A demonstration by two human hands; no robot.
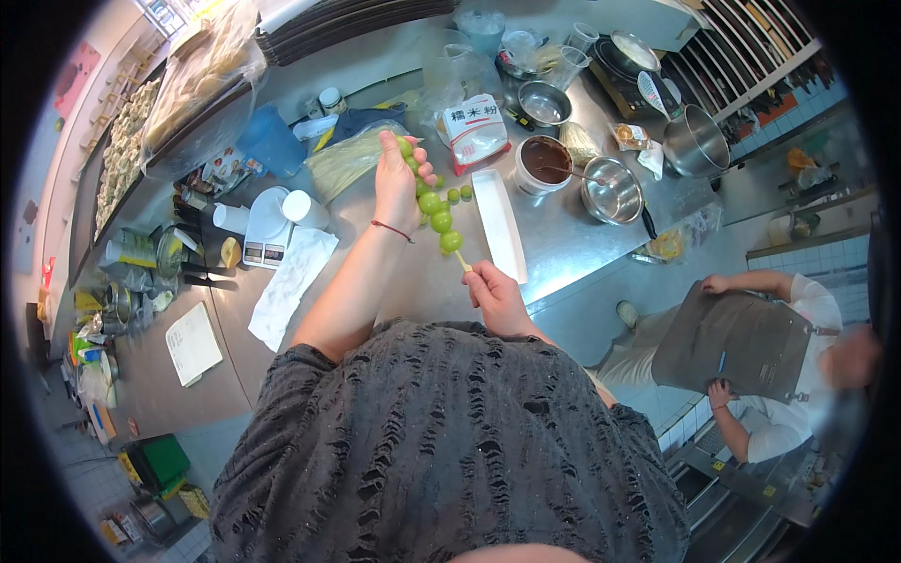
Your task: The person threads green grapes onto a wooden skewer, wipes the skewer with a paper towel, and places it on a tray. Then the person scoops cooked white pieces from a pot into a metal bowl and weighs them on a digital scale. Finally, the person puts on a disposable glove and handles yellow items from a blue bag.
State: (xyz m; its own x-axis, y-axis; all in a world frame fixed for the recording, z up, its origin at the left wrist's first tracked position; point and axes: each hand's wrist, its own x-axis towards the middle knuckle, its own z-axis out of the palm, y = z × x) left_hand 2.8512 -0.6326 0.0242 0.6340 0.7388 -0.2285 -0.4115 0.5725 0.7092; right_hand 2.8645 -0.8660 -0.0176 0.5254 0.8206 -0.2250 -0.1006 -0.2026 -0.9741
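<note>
A skewer of green grapes is held between my two hands over the steel table. My left hand, with a red cord at its wrist, is closed around the grapes at the skewer's far end. Fingers of my right hand pinch the pale stick at its near end. A few loose green grapes lie on the table just beyond the skewer. To the right of them is a long white tray. A bundle of pale sticks in clear plastic lies beyond my left hand.
A white bag, a tub of dark brown paste and metal bowls stand at the back right. On the left are a kitchen scale, a white cloth and a notebook. A person in an apron stands at right.
</note>
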